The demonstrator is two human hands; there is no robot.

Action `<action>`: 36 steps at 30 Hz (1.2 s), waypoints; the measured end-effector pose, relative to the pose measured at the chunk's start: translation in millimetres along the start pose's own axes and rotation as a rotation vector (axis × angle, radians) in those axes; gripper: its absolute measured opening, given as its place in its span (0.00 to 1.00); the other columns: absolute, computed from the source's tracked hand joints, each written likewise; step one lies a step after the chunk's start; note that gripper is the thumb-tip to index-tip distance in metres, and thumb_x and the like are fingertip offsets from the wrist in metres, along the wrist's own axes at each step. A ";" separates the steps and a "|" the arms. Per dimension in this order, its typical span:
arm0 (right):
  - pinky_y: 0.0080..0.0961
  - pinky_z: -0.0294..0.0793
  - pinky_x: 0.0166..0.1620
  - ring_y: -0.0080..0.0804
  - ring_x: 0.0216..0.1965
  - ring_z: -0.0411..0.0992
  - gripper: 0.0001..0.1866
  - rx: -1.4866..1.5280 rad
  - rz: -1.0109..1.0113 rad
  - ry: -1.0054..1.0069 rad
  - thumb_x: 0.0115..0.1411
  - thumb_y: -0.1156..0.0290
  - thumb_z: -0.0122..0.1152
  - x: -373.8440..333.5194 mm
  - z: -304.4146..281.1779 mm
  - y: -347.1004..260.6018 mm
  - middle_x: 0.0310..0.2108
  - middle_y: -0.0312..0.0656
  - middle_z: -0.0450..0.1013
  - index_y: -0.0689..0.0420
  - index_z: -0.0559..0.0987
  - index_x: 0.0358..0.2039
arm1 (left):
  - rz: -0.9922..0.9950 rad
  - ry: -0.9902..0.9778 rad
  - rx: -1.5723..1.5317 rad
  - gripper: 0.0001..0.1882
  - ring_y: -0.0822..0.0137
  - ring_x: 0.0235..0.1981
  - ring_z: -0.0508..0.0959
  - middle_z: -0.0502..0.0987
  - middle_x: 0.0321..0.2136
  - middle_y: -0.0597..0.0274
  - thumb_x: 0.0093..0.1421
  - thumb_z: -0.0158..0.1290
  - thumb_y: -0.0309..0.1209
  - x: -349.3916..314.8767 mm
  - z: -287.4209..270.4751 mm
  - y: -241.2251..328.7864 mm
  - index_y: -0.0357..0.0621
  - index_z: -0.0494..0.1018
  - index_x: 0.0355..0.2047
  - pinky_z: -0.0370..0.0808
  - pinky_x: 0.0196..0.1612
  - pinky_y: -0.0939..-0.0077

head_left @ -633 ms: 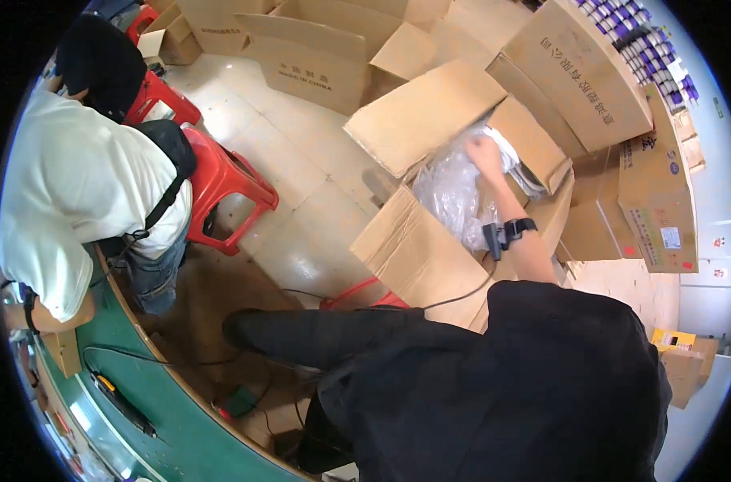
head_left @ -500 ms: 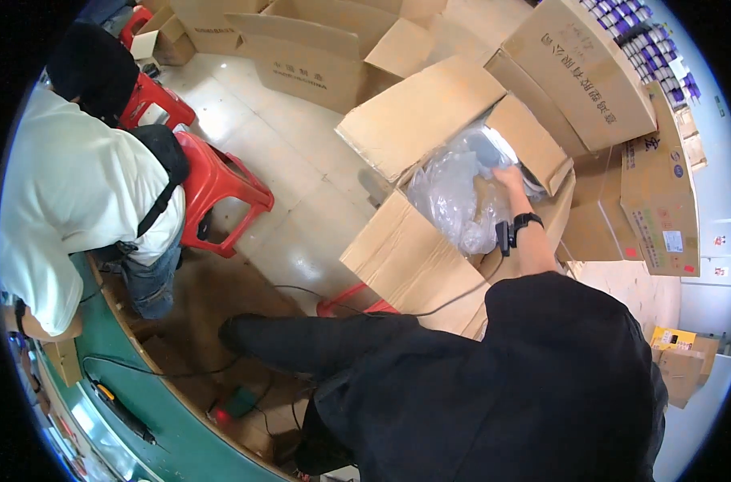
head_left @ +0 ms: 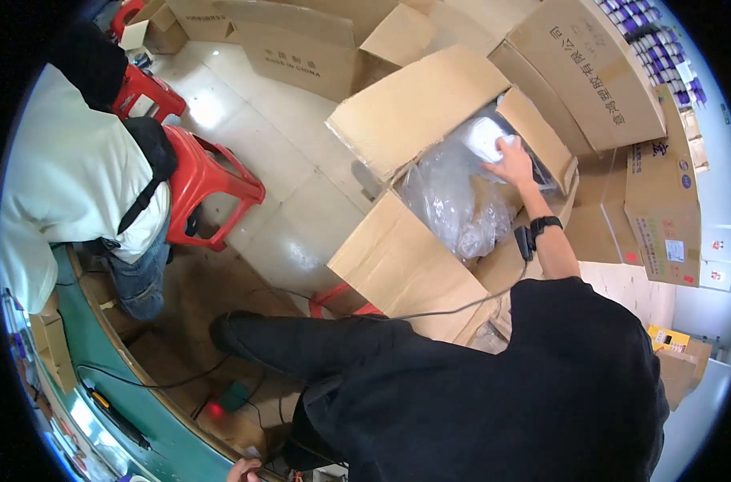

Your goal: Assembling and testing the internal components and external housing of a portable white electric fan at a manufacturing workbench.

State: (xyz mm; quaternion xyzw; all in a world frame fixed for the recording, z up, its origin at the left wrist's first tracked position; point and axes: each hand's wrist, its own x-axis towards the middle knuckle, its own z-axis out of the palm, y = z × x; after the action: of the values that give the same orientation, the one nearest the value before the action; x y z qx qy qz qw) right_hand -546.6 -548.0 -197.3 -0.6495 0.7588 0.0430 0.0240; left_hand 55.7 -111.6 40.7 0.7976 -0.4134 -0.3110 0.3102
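Inside an open cardboard box point(head_left: 421, 265) at the right, my right hand point(head_left: 511, 165) has its fingers closed on a smooth white piece point(head_left: 483, 136). What kind of piece it is, I cannot make out. Clear plastic bags point(head_left: 446, 201) fill the box beside the hand. A black band and a small dark device on a cable sit at the right wrist. Only part of my left hand point(head_left: 243, 470) shows at the lower edge, its fingers bent over the rim of the green table point(head_left: 172, 434).
A co-worker in a white top point(head_left: 92, 177) sits at the left by a red stool point(head_left: 208, 185). Large cartons point(head_left: 590, 80) stand behind the open box. A black-and-orange pen-shaped tool point(head_left: 118, 419) lies on the table. A black cable point(head_left: 454, 312) crosses the box flap.
My right hand has moved farther into the box, and the white piece now shows in its fingers. My left hand has come into view at the table edge. The whole view has shifted slightly.
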 end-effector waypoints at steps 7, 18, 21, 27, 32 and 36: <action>0.43 0.77 0.47 0.54 0.51 0.73 0.24 0.272 -0.038 -0.351 0.52 0.51 0.68 -25.2 68.7 -43.7 0.57 0.61 0.67 0.55 0.83 0.42 | -0.064 0.032 0.014 0.12 0.65 0.36 0.78 0.81 0.38 0.51 0.67 0.52 0.25 12.3 13.0 -0.6 0.32 0.76 0.47 0.76 0.40 0.73; 0.44 0.65 0.63 0.56 0.61 0.67 0.43 0.590 0.769 0.094 0.52 0.37 0.63 64.7 127.1 13.2 0.58 0.64 0.68 0.62 0.75 0.56 | -0.059 0.233 -0.108 0.10 0.68 0.31 0.77 0.80 0.33 0.54 0.68 0.51 0.25 1.7 14.5 -39.1 0.32 0.76 0.46 0.74 0.34 0.78; 0.41 0.69 0.60 0.52 0.57 0.72 0.35 0.277 0.469 -0.074 0.52 0.43 0.65 64.4 134.9 15.1 0.51 0.57 0.76 0.59 0.80 0.50 | -0.087 0.280 -0.114 0.11 0.69 0.30 0.77 0.80 0.30 0.55 0.70 0.49 0.26 -0.5 12.8 -40.8 0.32 0.75 0.47 0.74 0.33 0.79; 0.35 0.74 0.38 0.38 0.33 0.77 0.19 0.171 0.145 -0.164 0.52 0.53 0.70 63.5 104.9 30.3 0.31 0.42 0.81 0.57 0.86 0.34 | -0.143 0.351 -0.060 0.12 0.79 0.26 0.71 0.74 0.26 0.64 0.71 0.47 0.33 -4.6 10.5 -64.7 0.37 0.74 0.45 0.61 0.25 0.87; 0.23 0.65 0.28 0.20 0.22 0.66 0.16 0.835 0.053 -0.124 0.59 0.60 0.69 22.7 35.9 54.0 0.18 0.30 0.72 0.59 0.83 0.23 | -0.149 0.344 -0.073 0.13 0.77 0.26 0.72 0.74 0.26 0.64 0.71 0.48 0.34 3.1 15.3 -60.8 0.37 0.73 0.46 0.63 0.26 0.85; 0.18 0.60 0.28 0.14 0.24 0.63 0.13 1.165 -0.059 0.154 0.63 0.65 0.66 -20.9 -30.8 -29.1 0.20 0.27 0.69 0.60 0.83 0.26 | -0.131 0.349 -0.066 0.13 0.77 0.27 0.72 0.74 0.26 0.64 0.71 0.47 0.34 2.2 13.8 -62.5 0.37 0.73 0.46 0.63 0.27 0.85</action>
State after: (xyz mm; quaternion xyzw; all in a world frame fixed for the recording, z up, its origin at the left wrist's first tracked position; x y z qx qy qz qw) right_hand -514.0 -534.9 -165.7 -0.5515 0.6384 -0.4290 0.3231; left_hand 75.5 -87.6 -15.3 0.8540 -0.2901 -0.2009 0.3823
